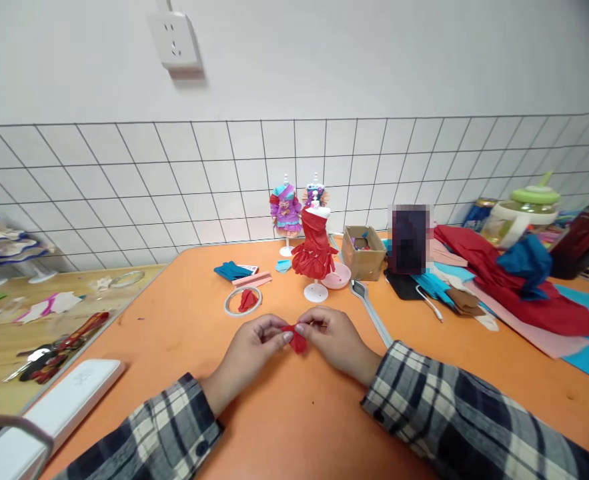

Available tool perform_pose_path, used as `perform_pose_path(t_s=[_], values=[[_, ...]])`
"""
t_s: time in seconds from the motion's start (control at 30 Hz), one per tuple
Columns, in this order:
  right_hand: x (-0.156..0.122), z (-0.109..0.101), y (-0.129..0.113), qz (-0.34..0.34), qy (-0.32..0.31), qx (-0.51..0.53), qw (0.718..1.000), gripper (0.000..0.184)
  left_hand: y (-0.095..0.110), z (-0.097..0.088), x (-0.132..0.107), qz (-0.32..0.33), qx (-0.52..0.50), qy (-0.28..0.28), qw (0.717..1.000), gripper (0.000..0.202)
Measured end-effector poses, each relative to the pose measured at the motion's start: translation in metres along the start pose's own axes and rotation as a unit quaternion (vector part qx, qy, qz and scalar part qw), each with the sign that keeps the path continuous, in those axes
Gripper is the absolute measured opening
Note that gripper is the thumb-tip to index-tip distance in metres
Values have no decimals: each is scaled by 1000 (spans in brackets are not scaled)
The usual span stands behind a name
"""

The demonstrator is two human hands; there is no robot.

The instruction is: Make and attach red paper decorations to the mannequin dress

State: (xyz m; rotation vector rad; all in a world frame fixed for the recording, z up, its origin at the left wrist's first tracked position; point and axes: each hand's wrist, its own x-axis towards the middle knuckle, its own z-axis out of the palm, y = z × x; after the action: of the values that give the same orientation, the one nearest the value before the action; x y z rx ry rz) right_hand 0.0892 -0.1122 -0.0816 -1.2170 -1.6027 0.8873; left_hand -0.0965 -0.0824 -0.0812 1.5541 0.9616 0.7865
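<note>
Two hands meet mid-table: left hand [251, 350] and right hand [337, 340] both have fingers [280, 331] pinched tight on a tiny red fabric scrap [298, 341] right between them, low over the orange table [184, 333]. Fingertips cover most of it (shape's hard to make out). Just beyond the fingers stands a red-dressed mannequin [315, 250].

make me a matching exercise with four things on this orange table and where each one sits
Things:
1. small red fabric scrap
2. red ruffled dress
3. brown cardboard box
4. white plastic ring

Places:
A. flat on the orange table, around a second red scrap
B. pinched between the left hand and the right hand
C. on a white mannequin stand
D. open-topped, right of the pink dish

Pairs: 1-B; 2-C; 3-D; 4-A
</note>
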Motion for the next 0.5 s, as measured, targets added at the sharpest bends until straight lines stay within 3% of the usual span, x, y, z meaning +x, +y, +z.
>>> perform_pose_path(t_s=[0.17, 0.27, 0.4, 0.5], values=[[-2, -15, 9, 75, -13, 110, 991, 24, -5, 4, 2, -20, -75, 19, 997, 32], [-1, -15, 14, 106, -9, 163, 981, 32, -4, 10, 5, -10, -195, 17, 981, 29], [1, -16, 18, 110, 28, 117, 987, 31, -3, 22, 11, -58, -343, -1, 937, 29], [3, -23, 18, 74, 67, 58, 993, 25, -2, 20, 9, -85, -323, -27, 942, 35]])
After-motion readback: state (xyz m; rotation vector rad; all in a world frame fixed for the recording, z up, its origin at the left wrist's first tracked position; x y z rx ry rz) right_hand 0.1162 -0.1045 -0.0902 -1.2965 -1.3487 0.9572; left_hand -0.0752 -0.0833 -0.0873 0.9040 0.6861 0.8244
